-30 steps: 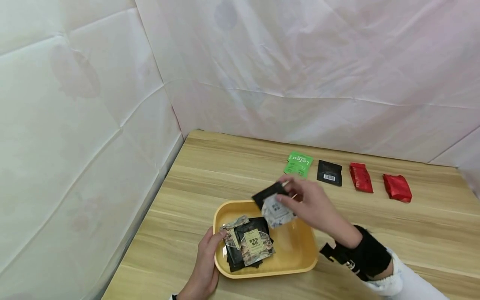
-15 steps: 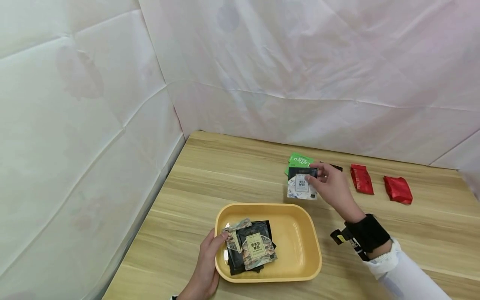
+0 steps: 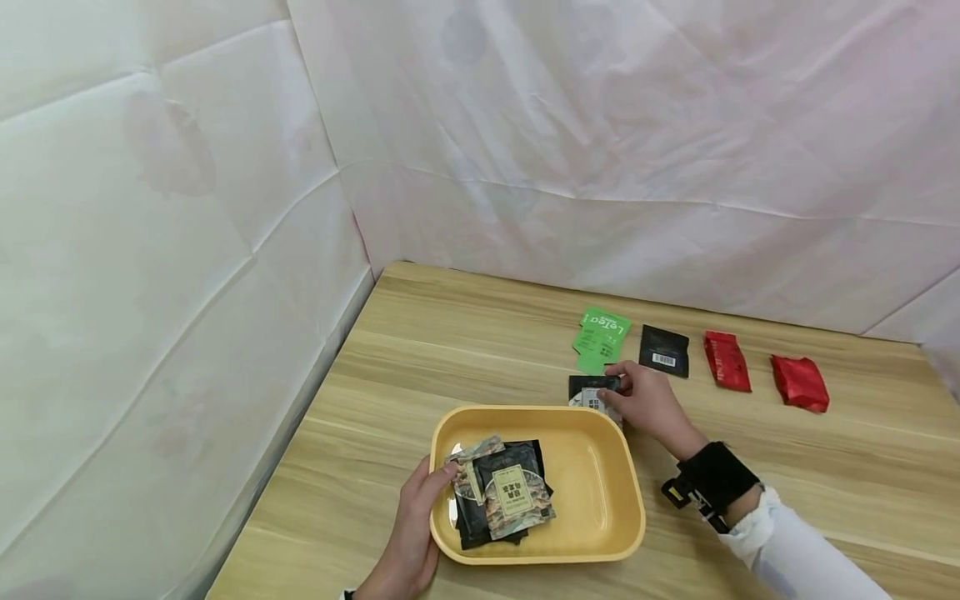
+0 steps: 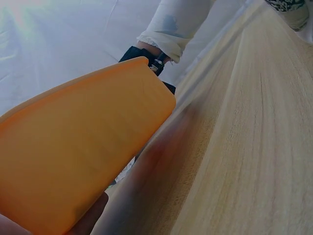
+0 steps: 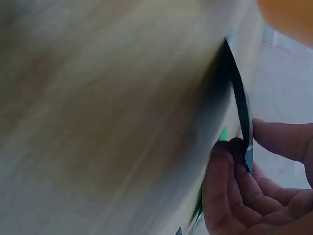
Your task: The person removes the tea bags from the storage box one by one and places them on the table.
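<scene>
My right hand pinches a black-and-white tea sachet by its right edge, low over the table just behind a yellow plastic bin. The bin's far rim hides the sachet's near part. In the right wrist view the sachet shows edge-on between thumb and fingers, close above the wood. My left hand grips the bin's left wall, thumb over the rim. Inside the bin, on the left, lie several black tea sachets with brown patterned fronts. The left wrist view shows the bin's orange-looking outer wall.
Along the table's back lie green LeTea sachets, a black sachet with a barcode, a flat red packet and a puffier red packet. Pale cloth walls close off the back and left of the wooden table.
My right hand has lifted the black-and-white sachet out of the bin, carried it back and right, then lowered it behind the bin's far rim. The left hand keeps its grip.
</scene>
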`<state>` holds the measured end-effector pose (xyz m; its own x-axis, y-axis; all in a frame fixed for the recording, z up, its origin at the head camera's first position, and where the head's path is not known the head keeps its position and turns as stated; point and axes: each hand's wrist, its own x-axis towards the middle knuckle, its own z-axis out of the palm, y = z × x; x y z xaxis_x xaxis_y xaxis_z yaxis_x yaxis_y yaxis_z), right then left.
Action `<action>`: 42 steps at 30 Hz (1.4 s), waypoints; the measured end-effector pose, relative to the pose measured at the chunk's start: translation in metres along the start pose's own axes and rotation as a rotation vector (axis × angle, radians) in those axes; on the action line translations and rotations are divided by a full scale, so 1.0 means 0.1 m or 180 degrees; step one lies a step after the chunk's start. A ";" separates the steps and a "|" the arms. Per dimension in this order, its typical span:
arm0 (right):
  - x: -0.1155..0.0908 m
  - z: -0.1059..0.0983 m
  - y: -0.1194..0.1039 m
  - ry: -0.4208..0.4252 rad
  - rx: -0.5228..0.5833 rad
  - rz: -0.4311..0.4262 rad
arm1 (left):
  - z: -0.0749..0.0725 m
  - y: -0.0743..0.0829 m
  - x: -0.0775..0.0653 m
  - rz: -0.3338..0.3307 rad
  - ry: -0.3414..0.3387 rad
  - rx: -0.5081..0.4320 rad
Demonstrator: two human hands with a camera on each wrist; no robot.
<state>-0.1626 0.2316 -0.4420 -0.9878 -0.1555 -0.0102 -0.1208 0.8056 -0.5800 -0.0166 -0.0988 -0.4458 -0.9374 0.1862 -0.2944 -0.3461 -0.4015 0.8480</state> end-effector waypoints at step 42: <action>-0.31 -0.29 -0.58 0.0478 -0.0681 -0.0728 | 0.00 -0.05 0.05 -0.0068 0.0114 0.0067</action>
<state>-0.1282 0.2066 -0.3848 -0.9343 -0.2729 0.2295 -0.3430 0.8637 -0.3692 -0.0194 -0.0958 -0.4510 -0.9307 0.1623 -0.3278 -0.3655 -0.3788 0.8503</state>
